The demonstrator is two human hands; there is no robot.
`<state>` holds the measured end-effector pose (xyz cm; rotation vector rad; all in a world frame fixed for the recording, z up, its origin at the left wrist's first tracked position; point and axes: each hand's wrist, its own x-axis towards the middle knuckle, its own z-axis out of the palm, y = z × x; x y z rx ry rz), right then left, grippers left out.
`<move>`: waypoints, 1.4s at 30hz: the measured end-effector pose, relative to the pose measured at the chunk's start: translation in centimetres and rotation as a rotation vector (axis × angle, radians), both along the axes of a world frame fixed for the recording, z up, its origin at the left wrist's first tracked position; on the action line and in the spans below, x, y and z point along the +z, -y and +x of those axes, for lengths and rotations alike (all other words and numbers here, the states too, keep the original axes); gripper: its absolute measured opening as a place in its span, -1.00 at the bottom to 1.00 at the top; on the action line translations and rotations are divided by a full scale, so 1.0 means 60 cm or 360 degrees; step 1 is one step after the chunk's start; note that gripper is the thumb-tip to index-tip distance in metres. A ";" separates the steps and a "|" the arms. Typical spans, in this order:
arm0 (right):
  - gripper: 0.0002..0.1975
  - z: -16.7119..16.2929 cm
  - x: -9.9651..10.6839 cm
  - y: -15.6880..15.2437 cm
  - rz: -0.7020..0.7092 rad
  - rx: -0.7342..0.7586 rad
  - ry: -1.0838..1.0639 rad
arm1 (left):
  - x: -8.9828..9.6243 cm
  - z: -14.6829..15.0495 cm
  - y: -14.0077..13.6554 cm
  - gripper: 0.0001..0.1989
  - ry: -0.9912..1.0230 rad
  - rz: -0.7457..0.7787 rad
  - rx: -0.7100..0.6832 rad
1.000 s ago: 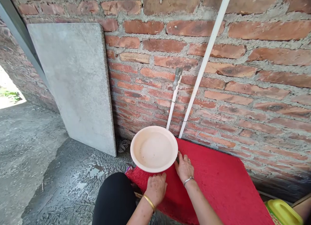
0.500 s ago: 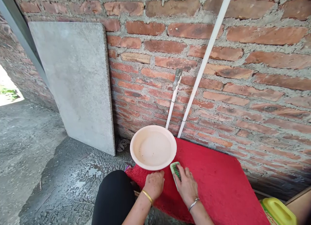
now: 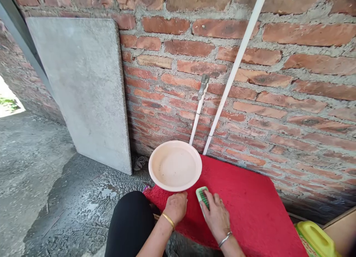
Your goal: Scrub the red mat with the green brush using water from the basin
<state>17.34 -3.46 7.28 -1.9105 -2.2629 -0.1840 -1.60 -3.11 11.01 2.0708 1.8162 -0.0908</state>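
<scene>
A green and white scrubbing brush [image 3: 200, 194] is in the grip of my right hand [image 3: 216, 214]. It rests on a wet-looking red cloth [image 3: 244, 205] spread over a raised surface. Just below the near rim of a pale pink basin [image 3: 175, 166], my left hand [image 3: 177, 206] is closed, knuckles up, over the cloth's left part. Its fingertips are hidden, so I cannot tell whether it pinches the cloth. The basin stands on the cloth's far left corner and shows a few dark specks inside.
A brick wall [image 3: 222, 57] runs behind, with two white pipes, one a long pipe [image 3: 233, 75] and one a short pipe [image 3: 197, 120]. A grey slab [image 3: 83, 90] leans at left. The floor [image 3: 91, 205] is wet. A yellow jug [image 3: 315, 238] stands at lower right.
The scrubbing brush and my right hand have shifted slightly toward me over the cloth. My left hand stays by the basin. The view has tilted a little.
</scene>
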 end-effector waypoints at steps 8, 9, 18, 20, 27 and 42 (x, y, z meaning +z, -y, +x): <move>-0.61 -0.004 -0.023 0.019 0.0038 0.0128 0.0077 | -0.009 -0.006 -0.007 -0.65 0.0020 -0.0005 0.0024; -0.61 0.014 -0.020 0.016 0.0039 0.0081 0.0084 | -0.013 -0.006 -0.007 -0.66 0.0030 0.0005 0.0035; -0.62 -0.008 -0.012 0.034 0.0012 0.0088 -0.0104 | -0.020 -0.001 -0.006 -0.66 -0.0077 0.0036 -0.0003; -0.61 -0.041 -0.019 0.042 -0.0008 0.0169 -0.0096 | -0.017 -0.001 -0.005 -0.63 -0.0104 0.0034 -0.0012; -0.62 -0.010 -0.028 0.030 0.0060 0.0136 -0.0072 | -0.031 -0.002 -0.003 -0.63 -0.0149 0.0135 -0.0027; -0.66 -0.041 -0.003 -0.029 0.0004 0.0083 -0.0158 | -0.035 -0.004 -0.007 -0.65 -0.0118 0.0156 -0.0033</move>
